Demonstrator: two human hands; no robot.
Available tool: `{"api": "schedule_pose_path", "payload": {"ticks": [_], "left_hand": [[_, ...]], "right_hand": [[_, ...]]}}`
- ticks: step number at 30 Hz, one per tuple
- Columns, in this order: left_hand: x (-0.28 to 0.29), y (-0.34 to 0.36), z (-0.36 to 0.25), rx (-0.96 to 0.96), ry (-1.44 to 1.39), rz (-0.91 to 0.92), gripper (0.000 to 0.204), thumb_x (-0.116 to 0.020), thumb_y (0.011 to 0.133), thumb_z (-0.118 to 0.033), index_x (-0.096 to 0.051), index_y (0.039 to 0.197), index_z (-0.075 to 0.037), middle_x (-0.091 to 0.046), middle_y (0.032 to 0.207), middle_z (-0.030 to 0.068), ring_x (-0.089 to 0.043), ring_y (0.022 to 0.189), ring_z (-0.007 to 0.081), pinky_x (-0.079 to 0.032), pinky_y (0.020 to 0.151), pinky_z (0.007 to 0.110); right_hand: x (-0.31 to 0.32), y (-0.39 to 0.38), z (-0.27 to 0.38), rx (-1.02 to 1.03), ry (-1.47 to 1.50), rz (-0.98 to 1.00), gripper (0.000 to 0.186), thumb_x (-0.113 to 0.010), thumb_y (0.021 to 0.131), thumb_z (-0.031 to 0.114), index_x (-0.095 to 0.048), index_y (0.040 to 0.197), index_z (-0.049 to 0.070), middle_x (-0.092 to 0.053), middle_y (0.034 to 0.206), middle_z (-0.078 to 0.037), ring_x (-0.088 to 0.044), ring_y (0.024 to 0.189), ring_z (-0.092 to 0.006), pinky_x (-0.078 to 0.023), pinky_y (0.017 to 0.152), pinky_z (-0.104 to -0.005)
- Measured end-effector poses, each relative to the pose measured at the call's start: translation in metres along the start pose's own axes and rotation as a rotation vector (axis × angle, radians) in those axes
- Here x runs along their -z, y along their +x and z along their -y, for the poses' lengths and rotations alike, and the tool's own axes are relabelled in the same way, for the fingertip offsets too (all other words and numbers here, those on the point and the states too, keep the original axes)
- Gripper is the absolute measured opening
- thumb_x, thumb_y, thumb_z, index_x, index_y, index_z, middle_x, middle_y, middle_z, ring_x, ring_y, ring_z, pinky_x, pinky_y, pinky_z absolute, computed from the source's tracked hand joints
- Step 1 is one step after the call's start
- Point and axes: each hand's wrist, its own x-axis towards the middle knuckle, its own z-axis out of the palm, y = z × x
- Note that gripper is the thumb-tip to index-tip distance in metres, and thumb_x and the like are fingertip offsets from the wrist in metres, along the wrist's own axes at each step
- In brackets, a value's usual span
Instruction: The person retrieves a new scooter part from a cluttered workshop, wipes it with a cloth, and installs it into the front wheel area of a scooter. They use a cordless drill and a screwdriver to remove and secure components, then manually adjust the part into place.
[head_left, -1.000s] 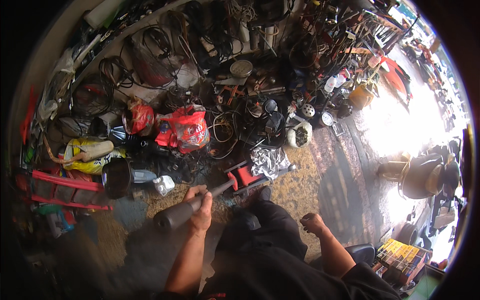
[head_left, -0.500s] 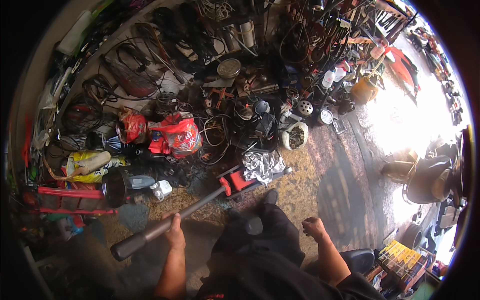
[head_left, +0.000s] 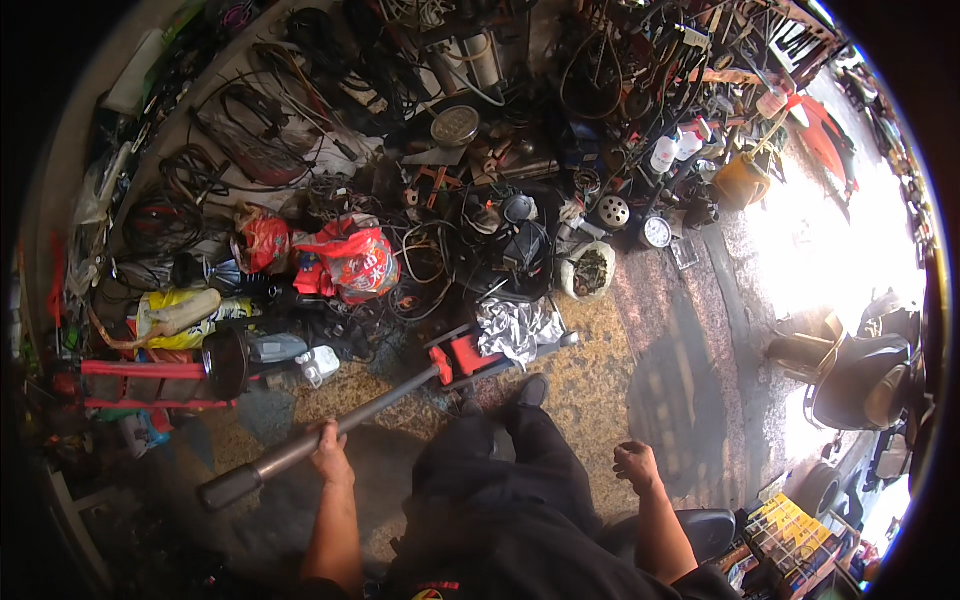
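Two bare hands in view, only one in use. Long grey handle is held by the left hand, fingers wrapped round the shaft just jack-side of the dark end grip. How hard it is squeezed cannot be told. Right hand is held out to the right of the jack and closer to the body; fingers loosely curled, palm side hidden, nothing visibly gripped or touched.

Landmark: red floor jack, sat on the floor just ahead of the shoes. Handle is joined to the jack's left end at a red socket and is slanted off left, toward the body. Crumpled silver sheet is draped over the jack's right part, so whatever is under it is hidden.

Around the jack: white bottle to its left, red plastic bag beyond and left, white sack with dark contents beyond and right.

Status, judged from the current view: handle fitted, one-handed hold established. No lifted load is seen on the jack; lift-arm height is masked by the sheet. Not done: handle not let go, right hand not put on it. Amount remaining cannot be judged.
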Motion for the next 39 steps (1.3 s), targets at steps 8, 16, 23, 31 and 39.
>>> {"api": "schedule_pose_path", "payload": {"ticks": [8, 16, 23, 31, 39], "left_hand": [[0.035, -0.004, -0.037, -0.208, 0.281, 0.559, 0.033, -0.072, 0.079, -0.005, -0.064, 0.110, -0.002, -0.065, 0.109, 0.0041, -0.060, 0.098, 0.0164, -0.048, 0.085, 0.029], [0.041, 0.044, -0.039, -0.829, 0.229, 1.138, 0.030, -0.076, 0.069, -0.004, -0.065, 0.097, -0.002, -0.069, 0.102, 0.0140, -0.067, 0.094, 0.0271, -0.053, 0.085, 0.036], [0.043, 0.013, -0.023, -0.994, 0.040, 1.213, 0.019, -0.073, 0.067, -0.006, -0.062, 0.083, -0.006, -0.065, 0.083, 0.0081, -0.066, 0.082, 0.0240, -0.054, 0.076, 0.036], [0.049, -0.036, -0.008, -0.959, 0.164, 1.439, 0.021, -0.074, 0.070, -0.016, -0.061, 0.085, -0.009, -0.066, 0.089, 0.0088, -0.063, 0.094, 0.0307, -0.049, 0.094, 0.041], [0.032, -0.061, -0.027, -1.224, 0.701, 1.892, 0.059, -0.080, 0.066, -0.032, -0.063, 0.117, -0.007, -0.058, 0.112, 0.0177, -0.060, 0.109, 0.0326, -0.047, 0.097, 0.045]], "right_hand": [[-0.036, -0.006, -0.013, 0.022, -0.061, -0.017, 0.035, -0.068, 0.087, 0.020, -0.065, 0.109, -0.007, -0.068, 0.080, -0.011, -0.066, 0.062, -0.0195, -0.053, 0.053, -0.0317], [-0.248, -0.049, 0.069, 0.635, -0.666, 0.228, 0.047, -0.078, 0.077, 0.036, -0.067, 0.113, 0.008, -0.072, 0.106, -0.014, -0.068, 0.101, -0.0324, -0.054, 0.088, -0.0420], [-0.418, -0.101, 0.068, 1.541, -0.706, -0.015, 0.052, -0.071, 0.070, 0.020, -0.062, 0.120, 0.007, -0.060, 0.118, -0.016, -0.052, 0.119, -0.0356, -0.044, 0.102, -0.0423], [-0.377, -0.078, -0.016, 1.619, -0.266, 0.146, 0.056, -0.071, 0.087, 0.038, -0.055, 0.125, 0.000, -0.060, 0.125, -0.022, -0.060, 0.114, -0.0358, -0.046, 0.097, -0.0457], [-0.365, -0.139, -0.062, 0.976, -0.131, -0.132, 0.046, -0.062, 0.093, 0.033, -0.053, 0.128, 0.004, -0.059, 0.123, -0.013, -0.059, 0.110, -0.0270, -0.051, 0.087, -0.0364]]}}
